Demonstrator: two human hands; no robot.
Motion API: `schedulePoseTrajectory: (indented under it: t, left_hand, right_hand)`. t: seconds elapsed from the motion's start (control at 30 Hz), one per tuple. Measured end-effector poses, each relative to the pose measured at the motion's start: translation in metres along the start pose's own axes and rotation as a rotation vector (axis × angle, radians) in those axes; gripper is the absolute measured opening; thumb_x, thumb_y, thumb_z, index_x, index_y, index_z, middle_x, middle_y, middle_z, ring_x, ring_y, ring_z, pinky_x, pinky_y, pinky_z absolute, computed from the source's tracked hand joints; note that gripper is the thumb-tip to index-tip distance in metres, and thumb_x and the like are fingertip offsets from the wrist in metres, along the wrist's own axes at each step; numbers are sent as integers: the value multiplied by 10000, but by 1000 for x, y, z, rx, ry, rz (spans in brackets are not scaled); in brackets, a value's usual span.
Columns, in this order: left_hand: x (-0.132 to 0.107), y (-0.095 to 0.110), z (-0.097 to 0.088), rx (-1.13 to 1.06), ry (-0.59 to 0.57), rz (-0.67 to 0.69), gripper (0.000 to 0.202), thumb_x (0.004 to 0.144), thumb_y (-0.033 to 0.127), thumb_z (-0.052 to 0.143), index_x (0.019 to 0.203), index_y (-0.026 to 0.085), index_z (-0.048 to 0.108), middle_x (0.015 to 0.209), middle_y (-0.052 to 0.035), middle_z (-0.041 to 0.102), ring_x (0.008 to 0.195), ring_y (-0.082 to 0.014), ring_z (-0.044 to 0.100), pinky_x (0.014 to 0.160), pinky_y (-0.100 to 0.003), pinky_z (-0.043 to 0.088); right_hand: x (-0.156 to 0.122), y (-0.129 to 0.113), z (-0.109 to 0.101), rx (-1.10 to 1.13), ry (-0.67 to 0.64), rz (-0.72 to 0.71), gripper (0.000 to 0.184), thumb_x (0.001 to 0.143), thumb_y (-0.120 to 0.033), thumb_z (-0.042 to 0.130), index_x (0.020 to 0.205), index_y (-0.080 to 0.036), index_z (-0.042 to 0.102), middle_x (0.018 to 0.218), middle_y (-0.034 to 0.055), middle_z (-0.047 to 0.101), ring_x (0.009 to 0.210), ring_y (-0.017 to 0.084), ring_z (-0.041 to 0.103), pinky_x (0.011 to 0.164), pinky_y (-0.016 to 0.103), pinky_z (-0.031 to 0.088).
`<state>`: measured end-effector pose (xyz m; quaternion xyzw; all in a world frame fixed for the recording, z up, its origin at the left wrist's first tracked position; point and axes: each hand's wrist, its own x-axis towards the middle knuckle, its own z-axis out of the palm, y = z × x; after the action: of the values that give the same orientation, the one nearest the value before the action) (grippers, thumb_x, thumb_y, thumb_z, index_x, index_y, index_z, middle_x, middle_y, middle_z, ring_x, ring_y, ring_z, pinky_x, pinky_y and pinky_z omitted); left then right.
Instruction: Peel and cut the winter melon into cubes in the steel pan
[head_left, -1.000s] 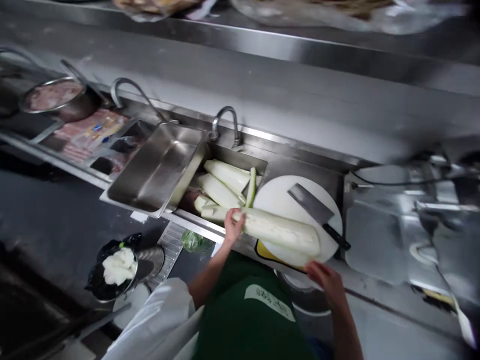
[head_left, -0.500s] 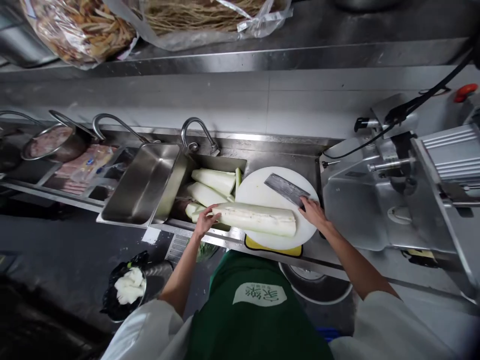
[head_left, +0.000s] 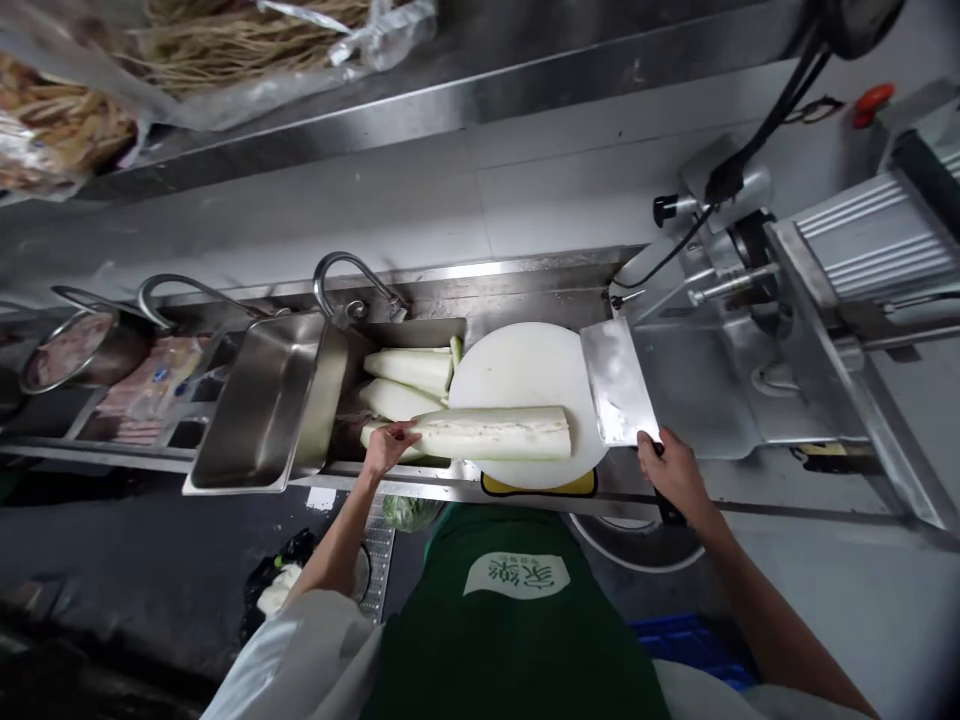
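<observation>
Across the front half of the round white cutting board we find the long gourd piece, pale, with a rough strip running along its upper face. Its left end extends past the board's left edge, over the sink. Our left hand grasps that end — thumb and fingertips bent onto it. Our right hand is wrapped around the black handle of the cleaver, just off the board's right side, handle toward us. The broad blade shows its flat face and overlaps the board's right rim in this view; whether blade and board touch, we cannot tell. The blade is apart from the gourd. Under the board's front edge we note a yellow-and-black mat. Left of the board, the sink holds other gourd pieces; farther left of the board sits a steel pan. Behind the board's left side, a faucet arches over the sink. Right of the board we record a metal machine — flat plate nearest the cleaver. In front of the board hangs our green apron.
</observation>
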<state>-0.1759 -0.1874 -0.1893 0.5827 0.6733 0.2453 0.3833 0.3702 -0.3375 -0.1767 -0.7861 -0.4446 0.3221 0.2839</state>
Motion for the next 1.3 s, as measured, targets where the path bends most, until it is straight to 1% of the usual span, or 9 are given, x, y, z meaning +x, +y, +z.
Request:
schedulePoseTrajectory:
  t: [0.07, 0.13, 0.23, 0.33, 0.57, 0.7, 0.83, 1.13, 1.3]
  left_hand:
    - [1, 1, 6, 29, -16, 20, 632, 596, 618, 875, 978, 118, 826, 592, 2, 619, 573, -129, 520, 532, -235, 382]
    - [2, 2, 14, 46, -52, 38, 620, 615, 629, 863, 978, 128, 827, 603, 0, 631, 584, -138, 540, 542, -239, 404]
    - [4, 3, 23, 86, -89, 55, 624, 637, 638, 841, 1007, 136, 832, 607, 7, 632, 569, -126, 516, 544, -236, 396]
    - [6, 4, 23, 147, -93, 71, 602, 660, 627, 826, 1017, 142, 838, 616, 4, 642, 555, -116, 488, 544, -236, 382]
    - [9, 14, 15, 199, -92, 189, 468, 708, 587, 819, 915, 169, 845, 849, -78, 758, 655, -155, 610, 631, -263, 494]
    - [11, 12, 16, 197, -105, 201, 396, 728, 516, 818, 928, 175, 850, 858, -77, 756, 675, -158, 632, 641, -261, 503]
    - [11, 7, 18, 192, -96, 144, 340, 704, 463, 828, 907, 191, 850, 838, -63, 756, 673, -163, 637, 648, -268, 503]
    - [8, 18, 18, 293, -112, 125, 287, 707, 400, 833, 899, 187, 843, 820, -46, 757, 658, -158, 622, 651, -263, 488]
    - [6, 23, 18, 261, -116, 148, 276, 731, 411, 830, 882, 180, 838, 831, -53, 748, 672, -161, 630, 664, -268, 502]
  right_hand:
    - [-23, 15, 0, 160, -74, 165, 514, 865, -762, 546, 743, -269, 467, 464, -20, 523, 409, 181, 522, 469, 308, 435]
    - [-39, 29, 4, 286, -150, 259, 592, 777, -846, 584, 717, -275, 439, 440, -43, 482, 369, 165, 481, 412, 307, 415]
    - [-49, 44, 11, 361, -213, 325, 633, 703, -868, 642, 709, -277, 413, 450, -54, 482, 359, 150, 466, 372, 300, 405]
    - [-51, 49, 14, 363, -255, 366, 634, 683, -851, 670, 719, -281, 394, 439, -69, 467, 354, 144, 459, 351, 288, 393]
    - [-50, 39, 8, 355, -336, 387, 634, 663, -835, 671, 713, -294, 342, 412, -79, 448, 333, 132, 424, 327, 280, 356]
    - [-51, 40, 6, 366, -356, 389, 614, 680, -827, 657, 722, -294, 353, 421, -85, 441, 340, 133, 427, 340, 285, 371]
    - [-53, 45, 9, 281, -338, 359, 583, 710, -815, 631, 728, -295, 369, 422, -68, 469, 338, 151, 455, 360, 297, 389]
    - [-39, 26, 33, 119, -326, 223, 522, 776, -782, 572, 714, -287, 418, 409, -22, 503, 377, 189, 524, 458, 319, 445]
    - [-46, 21, 51, 164, -312, 271, 537, 784, -802, 561, 705, -287, 431, 449, -11, 504, 401, 192, 515, 427, 319, 417]
